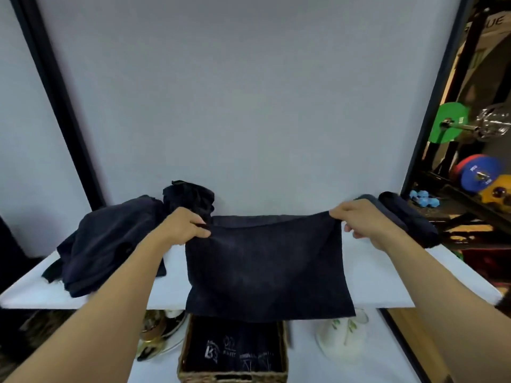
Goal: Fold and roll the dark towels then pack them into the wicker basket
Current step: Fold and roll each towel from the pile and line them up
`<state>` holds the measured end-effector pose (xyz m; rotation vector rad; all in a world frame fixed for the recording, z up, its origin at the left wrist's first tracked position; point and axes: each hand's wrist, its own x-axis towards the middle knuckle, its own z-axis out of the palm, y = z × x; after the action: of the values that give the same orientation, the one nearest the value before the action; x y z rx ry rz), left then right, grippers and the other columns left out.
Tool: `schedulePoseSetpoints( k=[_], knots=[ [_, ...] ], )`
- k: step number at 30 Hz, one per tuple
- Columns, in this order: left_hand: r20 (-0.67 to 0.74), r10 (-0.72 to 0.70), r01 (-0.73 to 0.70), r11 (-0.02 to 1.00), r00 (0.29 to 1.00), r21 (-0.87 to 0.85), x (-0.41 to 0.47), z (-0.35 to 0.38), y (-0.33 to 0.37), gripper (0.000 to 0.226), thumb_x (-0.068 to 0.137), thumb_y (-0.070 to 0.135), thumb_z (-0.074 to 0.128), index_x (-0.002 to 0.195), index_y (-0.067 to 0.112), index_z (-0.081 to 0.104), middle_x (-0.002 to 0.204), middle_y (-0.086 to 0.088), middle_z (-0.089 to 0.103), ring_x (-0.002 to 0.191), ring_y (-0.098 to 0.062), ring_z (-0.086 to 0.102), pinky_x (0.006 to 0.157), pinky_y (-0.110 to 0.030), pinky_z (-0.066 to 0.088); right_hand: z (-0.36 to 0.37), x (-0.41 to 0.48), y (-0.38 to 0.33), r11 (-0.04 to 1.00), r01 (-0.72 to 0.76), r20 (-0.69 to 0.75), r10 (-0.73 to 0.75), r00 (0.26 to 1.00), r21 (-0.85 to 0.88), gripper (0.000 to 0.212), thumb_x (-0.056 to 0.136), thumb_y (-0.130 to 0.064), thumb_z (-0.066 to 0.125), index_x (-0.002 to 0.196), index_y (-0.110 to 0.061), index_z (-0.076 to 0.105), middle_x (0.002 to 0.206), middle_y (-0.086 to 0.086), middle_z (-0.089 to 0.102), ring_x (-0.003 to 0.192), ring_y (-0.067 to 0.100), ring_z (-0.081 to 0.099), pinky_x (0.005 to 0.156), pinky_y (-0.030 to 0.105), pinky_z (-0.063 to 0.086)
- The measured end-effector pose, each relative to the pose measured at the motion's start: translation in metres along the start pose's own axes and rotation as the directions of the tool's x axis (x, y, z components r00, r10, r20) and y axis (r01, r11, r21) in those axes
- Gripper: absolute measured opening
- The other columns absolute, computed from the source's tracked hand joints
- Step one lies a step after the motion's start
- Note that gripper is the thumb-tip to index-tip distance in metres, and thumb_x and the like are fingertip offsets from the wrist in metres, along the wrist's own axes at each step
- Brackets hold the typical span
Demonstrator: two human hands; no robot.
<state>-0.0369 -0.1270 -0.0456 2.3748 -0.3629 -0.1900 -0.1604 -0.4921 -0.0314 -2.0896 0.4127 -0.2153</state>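
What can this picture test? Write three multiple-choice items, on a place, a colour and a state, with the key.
1. Where does the wicker basket stand? A. On a chair. B. Below the held towel, nearest the camera. C. On a high shelf.
2. What colour is the topmost weight plate at right? A. Green. B. White. C. Black.
3. How is the held towel? A. Rolled. B. Hanging spread. C. Lying flat.
Key: B, it shows under the towel's lower edge; A, the plate is bright green; B, the left hand and right hand pinch its upper corners.
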Motion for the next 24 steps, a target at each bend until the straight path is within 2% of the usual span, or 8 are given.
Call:
schedulePoseSetpoints(
  k=[3, 7, 10, 12, 16, 19, 22, 24],
  knots=[
    [0.033, -0.017, 0.013, 0.993, 0.999, 0.115, 0.040, 0.016, -0.014, 0.002, 0.080, 0.008, 0.076, 0.081, 0.008, 0.077, 0.076, -0.008, 0.071, 0.070, -0.019, 0.063, 0.064, -0.023, 0.047, 0.020, 0.045, 0.025, 0.999, -0.013, 0.016, 0.014, 1.000, -0.032, 0.022, 0.091, -0.021, 0.059, 0.080, -0.003, 0.066, 0.080, 0.007, 0.057, 0.063, 0.014, 0.048, 0.054, 0.026, 0.035],
    [-0.130, 0.022, 0.000, 0.986, 0.991, 0.166, 0.106, 0.028, -0.005, 0.005, 0.081, 0.012, 0.075, 0.085, 0.013, 0.077, 0.085, -0.004, 0.073, 0.084, -0.018, 0.066, 0.080, -0.031, 0.053, 0.032, 0.113, 0.036, 1.000, -0.019, -0.055, 0.020, 0.998, 0.024, 0.022, 0.092, -0.019, 0.060, 0.086, 0.000, 0.069, 0.074, 0.005, 0.053, 0.064, 0.015, 0.043, 0.056, 0.028, 0.036],
    [-0.222, 0.009, 0.045, 0.970, 0.975, 0.238, 0.154, 0.038, -0.004, 0.007, 0.081, 0.015, 0.073, 0.088, 0.012, 0.075, 0.088, -0.005, 0.071, 0.083, -0.023, 0.065, 0.074, -0.034, 0.052, 0.041, 0.162, 0.044, 1.000, -0.012, -0.106, 0.014, 0.994, 0.020, 0.025, 0.090, -0.019, 0.060, 0.086, 0.004, 0.067, 0.069, 0.002, 0.052, 0.062, 0.015, 0.041, 0.060, 0.029, 0.036],
    [-0.261, -0.026, 0.100, 0.957, 0.965, 0.273, 0.180, 0.050, -0.009, 0.008, 0.082, 0.013, 0.070, 0.088, 0.006, 0.071, 0.089, -0.009, 0.069, 0.080, -0.025, 0.064, 0.068, -0.034, 0.051, 0.050, 0.191, 0.055, 0.999, -0.024, -0.118, 0.021, 0.993, -0.026, 0.028, 0.090, -0.020, 0.059, 0.077, 0.005, 0.059, 0.071, 0.007, 0.050, 0.066, 0.017, 0.042, 0.062, 0.030, 0.035],
    [-0.287, -0.108, 0.201, 0.927, 0.952, 0.318, 0.212, 0.080, -0.018, 0.010, 0.092, 0.010, 0.058, 0.097, 0.003, 0.064, 0.086, -0.007, 0.058, 0.069, -0.020, 0.052, 0.060, -0.032, 0.045, 0.079, 0.232, 0.084, 0.946, -0.069, -0.129, 0.029, 0.991, -0.317, 0.027, 0.092, -0.023, 0.053, 0.074, -0.005, 0.058, 0.073, 0.012, 0.060, 0.072, 0.029, 0.057, 0.065, 0.031, 0.035],
    [-0.219, -0.173, 0.251, 0.878, 0.960, 0.407, 0.225, 0.095, -0.025, 0.007, 0.094, 0.008, 0.051, 0.092, 0.005, 0.057, 0.085, -0.007, 0.054, 0.066, -0.019, 0.050, 0.054, -0.030, 0.042, 0.099, 0.241, 0.095, 0.810, -0.086, -0.163, -0.012, 0.986, -0.580, 0.022, 0.095, -0.019, 0.042, 0.079, -0.019, 0.057, 0.080, -0.001, 0.062, 0.079, 0.023, 0.055, 0.072, 0.035, 0.029],
    [-0.153, -0.225, 0.269, 0.866, 0.962, 0.422, 0.233, 0.099, -0.024, 0.016, 0.091, 0.002, 0.047, 0.076, 0.007, 0.050, 0.082, -0.008, 0.053, 0.065, -0.019, 0.048, 0.049, -0.027, 0.038, 0.110, 0.246, 0.093, 0.696, -0.070, -0.100, -0.002, 0.995, -0.714, 0.020, 0.092, -0.011, 0.036, 0.079, -0.022, 0.045, 0.080, -0.004, 0.057, 0.076, 0.019, 0.050, 0.085, 0.041, 0.029],
    [-0.140, -0.232, 0.269, 0.878, 0.963, 0.395, 0.235, 0.097, -0.023, 0.016, 0.087, -0.001, 0.047, 0.073, 0.007, 0.048, 0.080, -0.009, 0.054, 0.068, -0.021, 0.050, 0.051, -0.028, 0.040, 0.111, 0.249, 0.088, 0.670, -0.063, -0.052, 0.036, 0.998, -0.740, 0.018, 0.091, -0.010, 0.035, 0.083, -0.022, 0.045, 0.079, -0.004, 0.054, 0.074, 0.018, 0.048, 0.096, 0.047, 0.030]
  ],
)
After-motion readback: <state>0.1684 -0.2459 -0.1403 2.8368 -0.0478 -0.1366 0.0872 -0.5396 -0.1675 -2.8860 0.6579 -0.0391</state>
